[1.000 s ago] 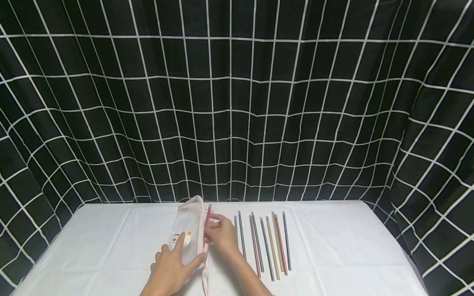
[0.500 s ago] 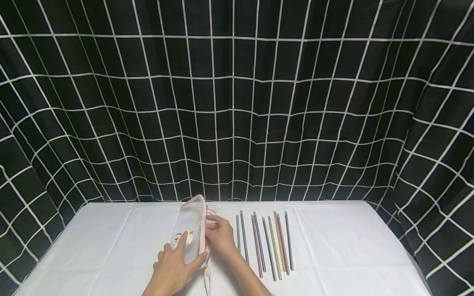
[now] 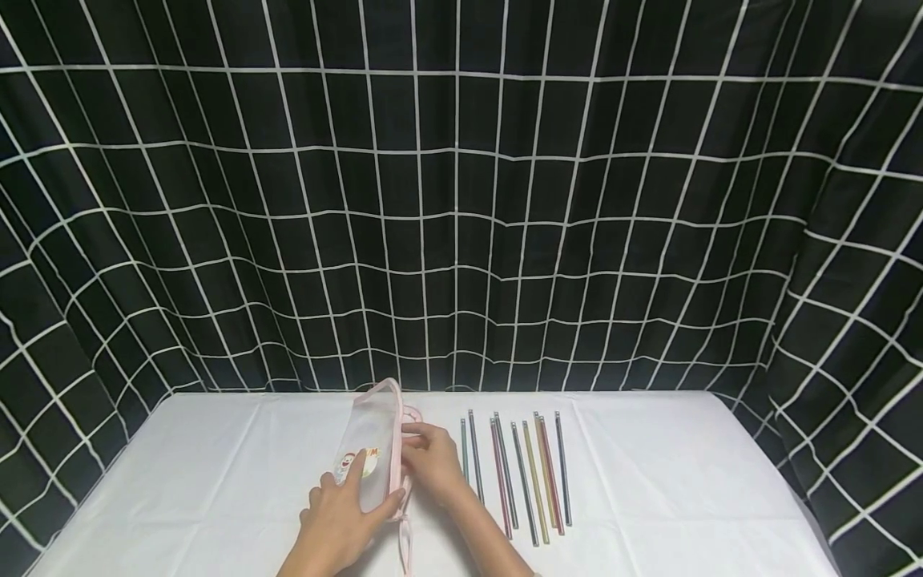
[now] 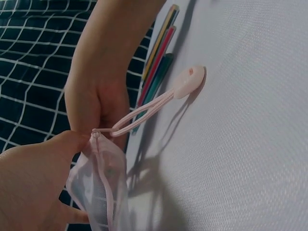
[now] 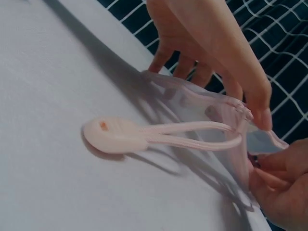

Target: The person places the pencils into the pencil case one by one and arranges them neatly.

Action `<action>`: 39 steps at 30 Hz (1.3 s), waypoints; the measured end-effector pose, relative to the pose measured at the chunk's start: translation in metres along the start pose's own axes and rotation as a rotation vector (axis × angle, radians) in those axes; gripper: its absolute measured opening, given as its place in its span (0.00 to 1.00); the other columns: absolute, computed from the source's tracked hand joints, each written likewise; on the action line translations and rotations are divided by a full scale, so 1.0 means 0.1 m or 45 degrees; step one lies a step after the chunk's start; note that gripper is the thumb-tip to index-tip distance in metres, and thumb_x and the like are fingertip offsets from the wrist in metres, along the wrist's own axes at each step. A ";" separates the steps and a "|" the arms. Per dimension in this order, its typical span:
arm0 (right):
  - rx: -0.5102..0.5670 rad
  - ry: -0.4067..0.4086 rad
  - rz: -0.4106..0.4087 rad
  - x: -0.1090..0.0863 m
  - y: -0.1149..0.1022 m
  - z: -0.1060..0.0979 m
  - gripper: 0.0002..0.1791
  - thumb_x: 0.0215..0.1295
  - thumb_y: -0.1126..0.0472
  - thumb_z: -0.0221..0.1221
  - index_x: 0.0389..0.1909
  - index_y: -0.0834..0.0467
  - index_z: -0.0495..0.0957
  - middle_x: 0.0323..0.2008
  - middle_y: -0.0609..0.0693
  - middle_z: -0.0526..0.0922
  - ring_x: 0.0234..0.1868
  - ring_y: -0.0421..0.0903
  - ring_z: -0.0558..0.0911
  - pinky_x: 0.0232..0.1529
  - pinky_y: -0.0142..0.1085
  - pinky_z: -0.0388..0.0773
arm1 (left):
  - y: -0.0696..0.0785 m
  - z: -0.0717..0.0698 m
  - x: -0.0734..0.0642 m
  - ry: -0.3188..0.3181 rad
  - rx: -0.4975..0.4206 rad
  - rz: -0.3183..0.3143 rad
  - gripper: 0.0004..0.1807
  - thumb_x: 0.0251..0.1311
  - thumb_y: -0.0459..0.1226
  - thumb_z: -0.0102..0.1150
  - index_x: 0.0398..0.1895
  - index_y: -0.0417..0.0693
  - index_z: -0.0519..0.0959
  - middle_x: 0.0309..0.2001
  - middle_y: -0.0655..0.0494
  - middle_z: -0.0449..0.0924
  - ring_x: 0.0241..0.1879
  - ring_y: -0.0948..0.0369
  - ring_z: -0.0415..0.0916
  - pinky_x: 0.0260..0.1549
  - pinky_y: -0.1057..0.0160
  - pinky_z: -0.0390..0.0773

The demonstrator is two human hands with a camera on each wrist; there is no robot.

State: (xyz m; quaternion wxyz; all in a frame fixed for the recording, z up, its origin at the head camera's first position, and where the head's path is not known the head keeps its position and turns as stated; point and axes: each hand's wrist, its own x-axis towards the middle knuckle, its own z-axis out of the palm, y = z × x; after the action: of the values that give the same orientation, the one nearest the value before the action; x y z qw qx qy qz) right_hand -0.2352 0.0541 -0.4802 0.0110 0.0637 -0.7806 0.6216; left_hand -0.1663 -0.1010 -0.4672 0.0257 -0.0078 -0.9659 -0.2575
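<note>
A translucent pencil pouch (image 3: 365,437) with pink trim and a cartoon print stands tilted on the table, its opening facing right. My left hand (image 3: 335,517) holds it, thumb at the trimmed edge and fingers spread over the printed side. At the opening, my right hand (image 3: 433,461) has its fingers partly behind the pink trim. A small dark pencil end (image 5: 253,160) shows between the right thumb and fingers in the right wrist view; the rest of that pencil is hidden. From the pouch's near corner hangs a pink cord with a plastic pull (image 5: 115,134).
To the right of my right hand lie several pencils (image 3: 528,481), in green, grey, red and yellow tones, roughly side by side. A white cloth (image 3: 663,481) covers the table. Behind it hangs a black curtain (image 3: 476,192) with a white grid.
The red pencil that stuck up past my right hand has slid into the pouch and out of sight in the head view. Both hands stay almost in place.
</note>
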 end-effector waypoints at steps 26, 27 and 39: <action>0.242 -0.118 0.024 0.03 -0.01 -0.18 0.20 0.71 0.78 0.53 0.62 0.80 0.73 0.47 0.74 0.86 0.40 0.60 0.91 0.41 0.41 0.88 | 0.01 -0.01 0.00 0.006 -0.003 -0.016 0.52 0.61 0.68 0.62 0.78 0.43 0.67 0.50 0.25 0.75 0.50 0.32 0.76 0.43 0.29 0.75; 0.249 -0.118 0.024 0.04 -0.01 -0.20 0.20 0.71 0.78 0.53 0.62 0.80 0.73 0.48 0.74 0.86 0.40 0.61 0.91 0.41 0.41 0.88 | 0.01 -0.01 0.01 0.006 -0.002 -0.017 0.52 0.61 0.68 0.62 0.78 0.43 0.67 0.51 0.25 0.75 0.50 0.31 0.77 0.43 0.28 0.75; 0.251 -0.075 0.056 0.05 0.01 -0.34 0.20 0.74 0.74 0.56 0.63 0.79 0.73 0.46 0.73 0.86 0.37 0.53 0.91 0.42 0.42 0.88 | 0.01 -0.04 0.01 -0.005 0.024 -0.023 0.52 0.62 0.69 0.60 0.78 0.43 0.68 0.50 0.27 0.76 0.50 0.33 0.77 0.44 0.29 0.75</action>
State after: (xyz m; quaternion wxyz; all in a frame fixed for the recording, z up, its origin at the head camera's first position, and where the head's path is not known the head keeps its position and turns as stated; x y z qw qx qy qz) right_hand -0.2425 0.0868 -0.4732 -0.0318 0.0656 -0.7168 0.6934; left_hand -0.1676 -0.1018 -0.4634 0.0217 0.0008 -0.9684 -0.2485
